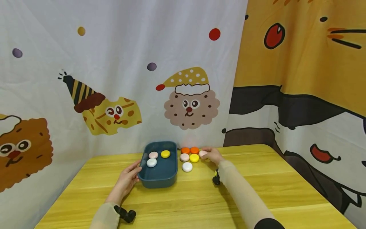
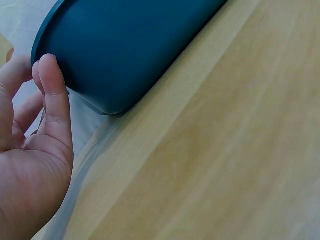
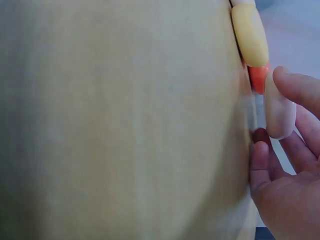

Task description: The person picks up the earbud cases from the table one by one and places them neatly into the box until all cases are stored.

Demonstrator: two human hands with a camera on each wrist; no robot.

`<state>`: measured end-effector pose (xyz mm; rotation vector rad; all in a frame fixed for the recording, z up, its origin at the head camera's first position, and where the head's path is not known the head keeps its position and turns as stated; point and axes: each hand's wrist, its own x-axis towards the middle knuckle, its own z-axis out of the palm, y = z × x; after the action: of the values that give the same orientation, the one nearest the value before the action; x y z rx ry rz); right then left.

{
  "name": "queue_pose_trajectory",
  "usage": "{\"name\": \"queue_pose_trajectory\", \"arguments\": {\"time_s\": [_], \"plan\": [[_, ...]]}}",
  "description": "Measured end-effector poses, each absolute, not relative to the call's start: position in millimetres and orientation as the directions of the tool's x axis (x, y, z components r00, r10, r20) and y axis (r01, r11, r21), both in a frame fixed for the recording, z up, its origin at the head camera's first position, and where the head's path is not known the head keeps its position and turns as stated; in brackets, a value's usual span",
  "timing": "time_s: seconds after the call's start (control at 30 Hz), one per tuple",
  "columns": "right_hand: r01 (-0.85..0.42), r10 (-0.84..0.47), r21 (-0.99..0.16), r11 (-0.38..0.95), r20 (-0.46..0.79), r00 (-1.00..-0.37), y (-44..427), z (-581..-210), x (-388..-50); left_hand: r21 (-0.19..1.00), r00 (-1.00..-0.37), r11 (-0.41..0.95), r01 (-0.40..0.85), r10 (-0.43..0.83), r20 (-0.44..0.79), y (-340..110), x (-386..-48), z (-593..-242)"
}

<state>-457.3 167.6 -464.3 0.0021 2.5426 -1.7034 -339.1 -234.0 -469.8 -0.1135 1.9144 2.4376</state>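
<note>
My left hand (image 1: 125, 181) holds a dark blue rectangular box (image 1: 158, 183) at its left side, the thumb against the outer wall near the rim (image 2: 45, 30). Inside the box lie a pale pink disc (image 1: 153, 155), a white disc (image 1: 152, 163) and a yellow disc (image 1: 165, 154). To the box's right, my right hand (image 1: 213, 155) pinches another pale pink disc (image 3: 280, 110) between thumb and fingers, on edge in the right wrist view. Beside it on the table are two orange discs (image 1: 185, 150), a yellow one (image 1: 194, 158), a pale pink one (image 1: 184, 157) and a white one (image 1: 187, 167).
The wood-grain table (image 1: 183, 206) runs back to a printed cloth (image 1: 123, 47) hanging just behind the box and discs. Another stretch of patterned cloth (image 1: 300, 73) hangs along the right side. Small black devices (image 1: 125, 214) sit at both wrists.
</note>
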Motion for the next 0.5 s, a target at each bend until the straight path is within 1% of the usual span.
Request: {"name": "queue_pose_trajectory", "arguments": {"time_s": [0.17, 0.37, 0.47, 0.5], "plan": [[0.019, -0.084, -0.931, 0.364, -0.053, -0.995, 171, -459, -458, 0.968, -0.997, -0.240, -0.076, -0.013, -0.081, -234, -339, -470], [0.044, -0.134, -0.972, 0.231, -0.077, -0.988, 173, -452, -456, 0.969, -0.997, -0.237, -0.074, -0.012, -0.079, -233, -339, -470], [0.041, -0.149, -0.970, 0.240, -0.078, -0.986, 171, -446, -455, 0.969, -0.997, -0.236, -0.073, -0.014, -0.078, -233, -339, -469], [0.015, -0.148, -0.961, 0.275, -0.058, -0.987, 171, -444, -455, 0.969, -0.997, -0.235, -0.075, -0.014, -0.080, -233, -339, -469]]}}
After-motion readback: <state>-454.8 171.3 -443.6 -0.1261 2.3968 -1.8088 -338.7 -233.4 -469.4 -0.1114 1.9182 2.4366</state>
